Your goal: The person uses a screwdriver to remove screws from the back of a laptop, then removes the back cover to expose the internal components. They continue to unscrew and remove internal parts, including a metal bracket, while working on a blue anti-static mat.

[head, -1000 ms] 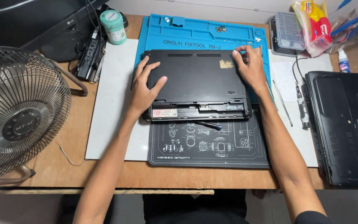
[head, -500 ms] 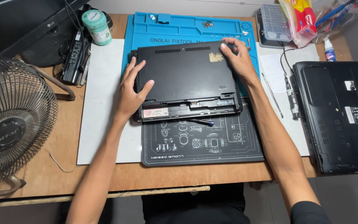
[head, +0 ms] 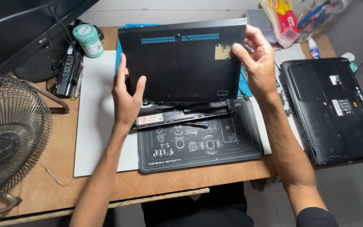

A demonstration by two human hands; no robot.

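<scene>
My left hand (head: 127, 98) and right hand (head: 255, 63) both hold the black laptop cover (head: 181, 63), tilted up over the open laptop (head: 181, 112) near the table's (head: 59, 176) back edge.

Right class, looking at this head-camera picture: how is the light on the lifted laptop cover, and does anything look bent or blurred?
Head view: soft, even light; the black bottom cover, held by the left hand and right hand, shows only a dull sheen, no hard glare. Faint shadows lie under the laptop base. The desk edge bows and the fan stretches at the frame's side, wide-lens distortion. Focus is sharp throughout.
</scene>
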